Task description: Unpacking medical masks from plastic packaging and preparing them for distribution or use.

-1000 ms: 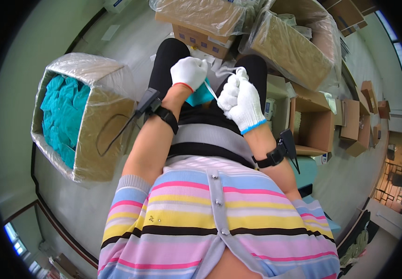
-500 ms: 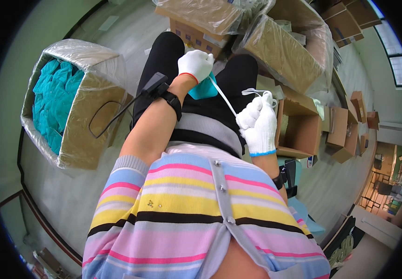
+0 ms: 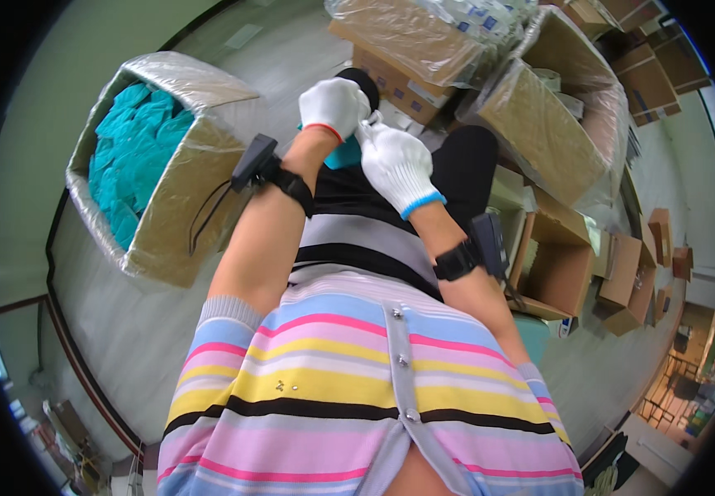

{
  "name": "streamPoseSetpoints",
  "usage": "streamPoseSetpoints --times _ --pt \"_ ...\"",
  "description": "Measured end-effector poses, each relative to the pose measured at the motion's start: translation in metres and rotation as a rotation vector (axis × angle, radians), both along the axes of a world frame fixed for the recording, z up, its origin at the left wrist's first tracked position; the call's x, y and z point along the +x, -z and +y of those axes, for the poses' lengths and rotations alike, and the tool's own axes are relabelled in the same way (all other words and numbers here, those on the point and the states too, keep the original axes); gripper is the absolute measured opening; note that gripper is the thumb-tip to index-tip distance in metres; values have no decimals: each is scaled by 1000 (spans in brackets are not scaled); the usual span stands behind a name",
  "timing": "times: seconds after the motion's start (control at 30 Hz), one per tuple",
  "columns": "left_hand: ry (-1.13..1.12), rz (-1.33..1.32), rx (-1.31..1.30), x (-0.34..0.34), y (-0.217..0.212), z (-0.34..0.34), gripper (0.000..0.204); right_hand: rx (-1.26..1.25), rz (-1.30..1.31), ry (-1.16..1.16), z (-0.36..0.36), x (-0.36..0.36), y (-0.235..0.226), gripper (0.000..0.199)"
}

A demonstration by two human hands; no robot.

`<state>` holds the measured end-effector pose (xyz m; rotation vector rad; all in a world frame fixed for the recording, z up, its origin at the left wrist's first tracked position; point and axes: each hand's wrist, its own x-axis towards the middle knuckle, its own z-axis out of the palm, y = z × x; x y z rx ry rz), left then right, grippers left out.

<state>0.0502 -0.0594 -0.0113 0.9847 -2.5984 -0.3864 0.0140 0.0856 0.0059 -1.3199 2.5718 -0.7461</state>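
Note:
My left hand [image 3: 333, 109], in a white knit glove with a red cuff, is closed over a teal piece [image 3: 343, 155] of cloth or plastic above my lap. Much of that piece is hidden under the hand. My right hand [image 3: 395, 164], in a similar glove with a blue cuff, reaches up close to the left one, its fingers bent together. What lies between the right fingertips is too small and pale against the glove to make out.
At the left stands a plastic-lined carton [image 3: 184, 194] full of teal pieces [image 3: 138, 153]. Ahead are a carton [image 3: 399, 37] with clear-wrapped packs and a lined open carton [image 3: 539, 124]. Smaller open boxes [image 3: 556, 260] stand to the right. Each forearm wears a black strapped device.
My right hand has moved up and left to my left hand. The white strap stretched between the hands before can no longer be made out. The view has shifted slightly.

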Motion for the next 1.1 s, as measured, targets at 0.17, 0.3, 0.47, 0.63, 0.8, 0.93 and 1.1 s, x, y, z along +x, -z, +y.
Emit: streamPoseSetpoints --times 0.17,0.3,0.47,0.63,0.8,0.93,1.1 --pt "-132 -304 167 24 37 -23 30 32 -57 -195 -13 24 36 32" --pt "-100 -348 268 12 49 -13 33 -55 -136 -178 15 15 40 33" --pt "-92 -257 292 2 56 -7 34 -30 -546 32 38 18 26 32" --pt "-71 -243 303 -4 59 0 34 -72 -579 67 54 20 19 32" --pt "-61 -194 299 -6 55 7 34 -70 -511 53 67 21 14 33" --pt "-42 -189 287 -14 57 8 34 -66 -474 47 74 22 10 31" --pt "-94 -410 144 41 102 -55 36 -217 -397 -104 139 40 2 23"
